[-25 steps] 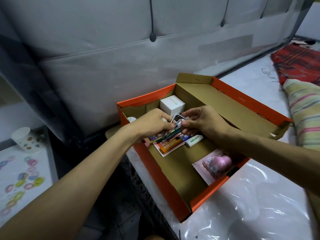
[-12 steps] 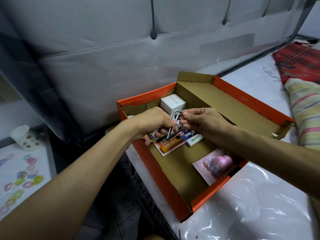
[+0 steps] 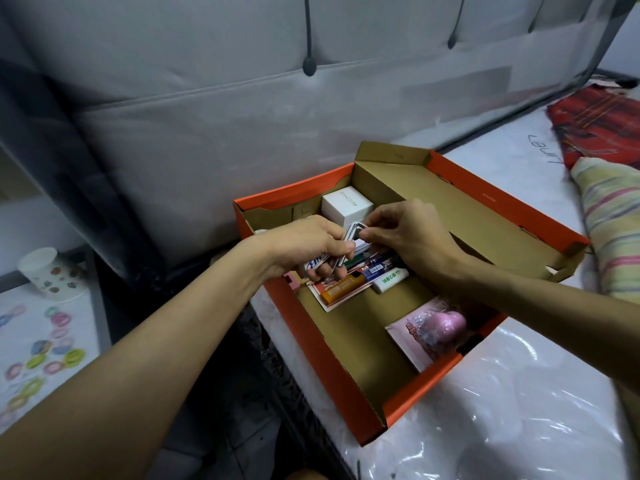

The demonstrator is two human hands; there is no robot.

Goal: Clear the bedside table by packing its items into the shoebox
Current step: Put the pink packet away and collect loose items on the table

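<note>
Left hand (image 3: 311, 247) grips a metal clip (image 3: 352, 233) over the shoebox's (image 3: 433, 381) far-left corner. Right hand (image 3: 408, 233) pinches its top end. Both have risen slightly off the stationery pile (image 3: 343, 289) since half a second ago.

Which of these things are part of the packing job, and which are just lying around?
Part of the job: shoebox; left hand and right hand, both holding a metal clip; white box, orange lighter and pink packet inside; paper cup on the side table.
Lying about: striped pillow; red cloth; padded headboard.
</note>
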